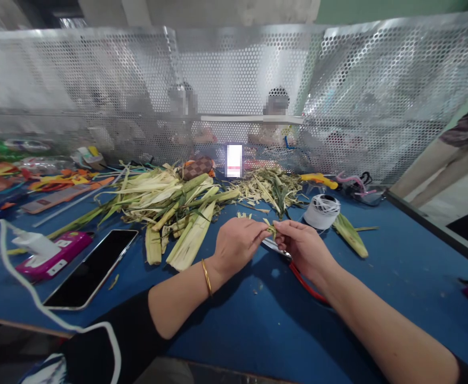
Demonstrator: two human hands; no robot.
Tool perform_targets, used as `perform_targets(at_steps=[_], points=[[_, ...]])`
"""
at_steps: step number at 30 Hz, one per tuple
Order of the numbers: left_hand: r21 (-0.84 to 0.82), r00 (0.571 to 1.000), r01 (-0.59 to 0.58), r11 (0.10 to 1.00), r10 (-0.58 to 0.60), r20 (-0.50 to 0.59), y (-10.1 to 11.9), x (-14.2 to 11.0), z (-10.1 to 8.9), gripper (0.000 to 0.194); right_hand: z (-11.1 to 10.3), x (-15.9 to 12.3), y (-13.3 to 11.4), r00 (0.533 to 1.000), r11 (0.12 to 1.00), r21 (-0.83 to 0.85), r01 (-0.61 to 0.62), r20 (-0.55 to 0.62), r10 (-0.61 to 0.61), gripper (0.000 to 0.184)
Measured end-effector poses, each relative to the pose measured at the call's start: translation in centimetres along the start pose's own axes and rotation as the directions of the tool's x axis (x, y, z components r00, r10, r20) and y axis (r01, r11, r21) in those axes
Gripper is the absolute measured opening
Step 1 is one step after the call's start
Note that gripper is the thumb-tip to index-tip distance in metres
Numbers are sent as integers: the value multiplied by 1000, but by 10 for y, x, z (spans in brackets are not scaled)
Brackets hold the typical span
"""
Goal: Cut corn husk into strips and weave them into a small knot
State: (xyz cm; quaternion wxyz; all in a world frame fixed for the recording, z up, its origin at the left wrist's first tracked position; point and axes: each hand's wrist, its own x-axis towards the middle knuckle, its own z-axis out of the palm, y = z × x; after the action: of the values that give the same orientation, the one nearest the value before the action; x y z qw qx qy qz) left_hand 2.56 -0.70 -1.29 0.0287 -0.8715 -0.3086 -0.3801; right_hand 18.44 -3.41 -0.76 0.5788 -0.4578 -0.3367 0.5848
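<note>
My left hand (237, 244) and my right hand (306, 249) meet above the blue table, both closed. Pinched between their fingertips is a small yellow-green strip of corn husk (272, 230). Beneath my right hand lies a tool with a red handle (309, 285) and a shiny metal part, mostly covered, perhaps scissors. Just beyond that hand stands a spool of white thread (322, 212). A bundle of dried and green corn husks (154, 197) spreads to the left of my hands. Small husk scraps (258, 186) are heaped straight ahead.
A phone (92, 269) and a magenta power strip (58, 256) with a white cable lie at left. One husk piece (351, 234) and a yellow-handled tool (320, 180) are at right. A perforated metal screen (234, 69) closes the back. Somebody's legs (429, 165) show far right.
</note>
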Motion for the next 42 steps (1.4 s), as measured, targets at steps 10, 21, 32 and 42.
perform_targets(at_steps=[10, 21, 32, 42], points=[[-411, 915, 403, 818, -364, 174, 0, 6, -3, 23, -10, 5, -15, 981, 941, -281, 189, 96, -169, 30], [-773, 742, 626, 104, -384, 549, 10, 6, 3, 31, -15, 7, -23, 919, 767, -511, 388, 278, -280, 17], [-747, 680, 656, 110, -516, 521, 14, 6, 3, 23, -10, 3, -19, 952, 786, -539, 304, 190, -239, 17], [-710, 558, 694, -117, -535, 634, 7, 4, 8, 25, -14, 8, -19, 950, 809, -504, 301, 88, -298, 21]])
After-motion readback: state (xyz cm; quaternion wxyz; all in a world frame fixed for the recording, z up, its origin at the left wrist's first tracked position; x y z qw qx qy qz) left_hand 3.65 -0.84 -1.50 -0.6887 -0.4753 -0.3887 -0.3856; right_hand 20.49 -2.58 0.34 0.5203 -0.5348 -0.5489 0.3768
